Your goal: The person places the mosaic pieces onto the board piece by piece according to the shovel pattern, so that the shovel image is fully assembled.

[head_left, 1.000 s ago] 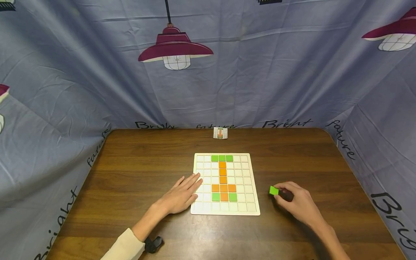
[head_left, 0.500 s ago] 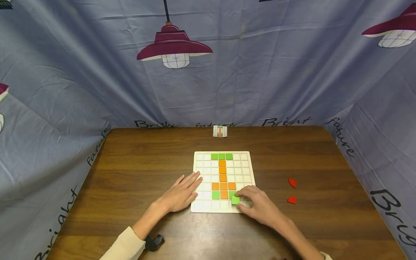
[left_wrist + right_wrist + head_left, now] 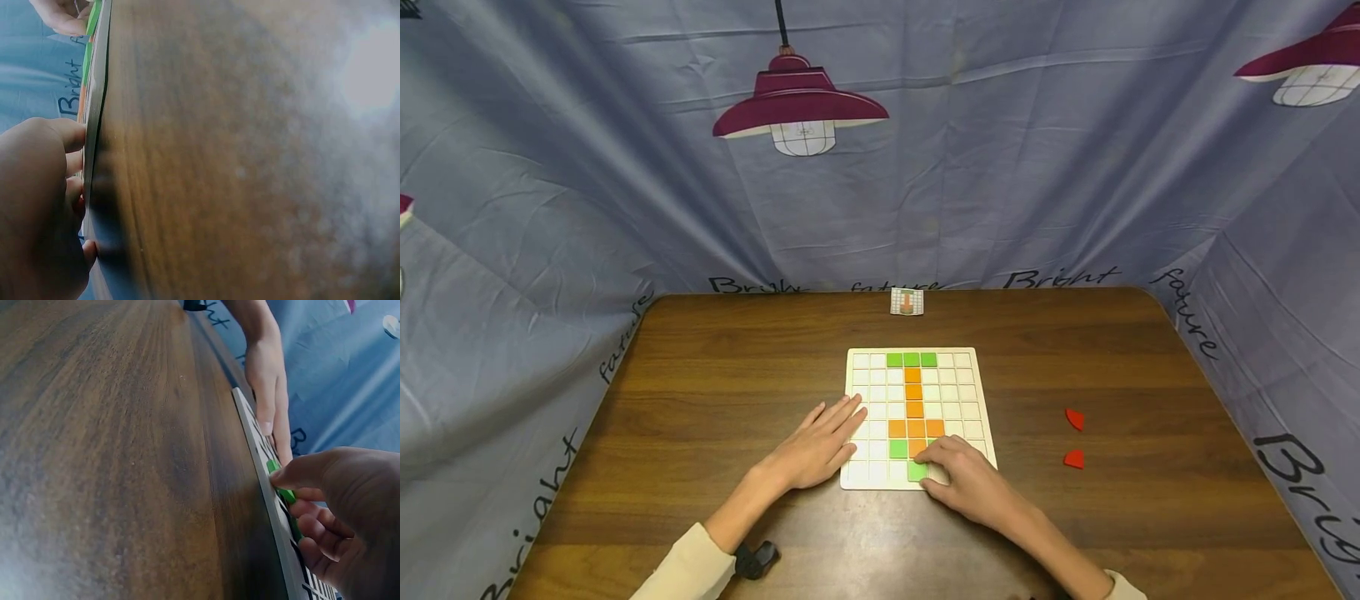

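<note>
A white gridded board (image 3: 962,392) lies on the wooden table, with green tiles (image 3: 912,360) across its top row and orange tiles (image 3: 913,392) running down the middle column. My right hand (image 3: 973,483) pinches a green square tile (image 3: 917,471) between thumb and fingers at the bottom row, below the lowest orange tile. The right wrist view shows the thumb on this green tile (image 3: 284,492), right at the board's surface. My left hand (image 3: 816,446) rests flat with straight fingers on the board's left edge. Part of the row above is hidden by my right fingers.
Two red quarter-round pieces (image 3: 1074,419) lie on the table to the right of the board. A small card (image 3: 907,302) with a printed grid pattern stands at the table's far edge. Behind hangs a blue-grey curtain (image 3: 1000,167) with printed lamps.
My right hand has carried the green tile leftward from the table's right side onto the board's bottom row. Both red pieces came into sight. My left hand has stayed in place.
</note>
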`<state>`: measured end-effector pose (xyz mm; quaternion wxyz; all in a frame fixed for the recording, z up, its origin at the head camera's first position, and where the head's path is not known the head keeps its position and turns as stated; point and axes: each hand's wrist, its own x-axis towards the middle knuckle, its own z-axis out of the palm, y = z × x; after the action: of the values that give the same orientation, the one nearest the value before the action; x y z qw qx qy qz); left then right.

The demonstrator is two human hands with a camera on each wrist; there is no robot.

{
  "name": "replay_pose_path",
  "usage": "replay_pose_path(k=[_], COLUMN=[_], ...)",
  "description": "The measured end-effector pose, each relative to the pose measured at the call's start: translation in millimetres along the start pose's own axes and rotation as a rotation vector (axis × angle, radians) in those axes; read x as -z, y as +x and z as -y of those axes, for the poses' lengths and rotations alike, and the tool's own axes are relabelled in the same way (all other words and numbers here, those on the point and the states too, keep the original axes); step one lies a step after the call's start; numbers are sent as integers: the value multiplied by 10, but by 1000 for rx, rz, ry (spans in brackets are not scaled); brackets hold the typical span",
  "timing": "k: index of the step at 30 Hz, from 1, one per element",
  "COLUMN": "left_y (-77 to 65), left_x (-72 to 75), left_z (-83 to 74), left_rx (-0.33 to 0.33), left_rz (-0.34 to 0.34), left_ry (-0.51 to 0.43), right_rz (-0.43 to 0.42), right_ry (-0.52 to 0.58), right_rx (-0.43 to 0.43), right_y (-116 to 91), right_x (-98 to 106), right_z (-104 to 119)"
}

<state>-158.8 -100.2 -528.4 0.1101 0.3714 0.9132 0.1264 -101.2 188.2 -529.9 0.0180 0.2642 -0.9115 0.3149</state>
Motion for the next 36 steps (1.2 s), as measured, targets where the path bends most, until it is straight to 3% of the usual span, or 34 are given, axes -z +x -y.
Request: replay_pose_path(k=[23,36], left_y=[0,-5], left_x=[-5,9], left_z=[5,4], left_rx=[-4,-12], left_rz=[-10,-13], left_ry=[4,-6], right_rz=[17,-53], right_ry=[19,5], right_rx=[10,47], right_y=[-5,-21], right_x=[-29,7], right_z=[2,-57])
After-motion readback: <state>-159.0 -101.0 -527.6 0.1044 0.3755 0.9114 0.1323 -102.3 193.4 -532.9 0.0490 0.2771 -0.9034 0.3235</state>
